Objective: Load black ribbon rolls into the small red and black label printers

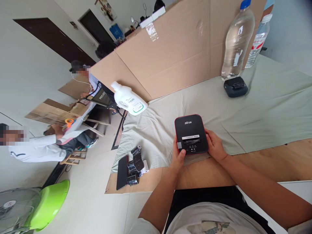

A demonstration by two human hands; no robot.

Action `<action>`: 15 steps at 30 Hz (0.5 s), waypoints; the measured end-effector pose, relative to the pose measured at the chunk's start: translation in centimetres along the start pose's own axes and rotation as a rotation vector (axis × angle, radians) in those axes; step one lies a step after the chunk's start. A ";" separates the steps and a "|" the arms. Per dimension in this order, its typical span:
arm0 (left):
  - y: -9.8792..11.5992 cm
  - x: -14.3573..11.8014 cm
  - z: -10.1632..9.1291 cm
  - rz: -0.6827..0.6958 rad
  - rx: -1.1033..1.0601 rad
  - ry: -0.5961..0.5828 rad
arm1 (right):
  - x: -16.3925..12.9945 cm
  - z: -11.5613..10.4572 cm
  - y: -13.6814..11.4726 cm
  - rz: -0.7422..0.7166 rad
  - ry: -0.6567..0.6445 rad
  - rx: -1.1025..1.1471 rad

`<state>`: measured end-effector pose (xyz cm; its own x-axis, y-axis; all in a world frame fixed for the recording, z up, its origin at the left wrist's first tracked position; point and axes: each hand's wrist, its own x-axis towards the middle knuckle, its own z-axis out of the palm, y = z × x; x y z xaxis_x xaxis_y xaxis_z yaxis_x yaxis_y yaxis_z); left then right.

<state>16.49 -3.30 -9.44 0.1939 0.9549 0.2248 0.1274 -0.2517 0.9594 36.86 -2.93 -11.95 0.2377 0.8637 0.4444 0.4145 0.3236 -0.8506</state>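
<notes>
We grip a black device (191, 128): our left hand (178, 156) holds its left side, thumb on top, and our right hand (216, 146) is closed on its right side. It is by the near edge of the pale cloth (268, 120); whether it touches, we cannot tell. Curled black strips (137, 160) lie to our left.

The tiny words (193, 150) on the black box (189, 129) are too small to read. The box hides some fingers of the left hand (178, 157) and the right hand (215, 146). On the near left, the fan (18, 206) is cut off by the edge and covers part of the green tub (53, 201).
</notes>
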 end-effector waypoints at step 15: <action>-0.3 21.7 -13.7 -0.467 -0.469 0.831 | -0.2 0.7 -1.3 -0.064 -0.462 -0.050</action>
<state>7.30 19.68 -2.49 -0.5254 0.7935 -0.3070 -0.4050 0.0840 0.9105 35.68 -3.21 -11.15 -0.2011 0.9279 0.3141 0.4602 0.3725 -0.8059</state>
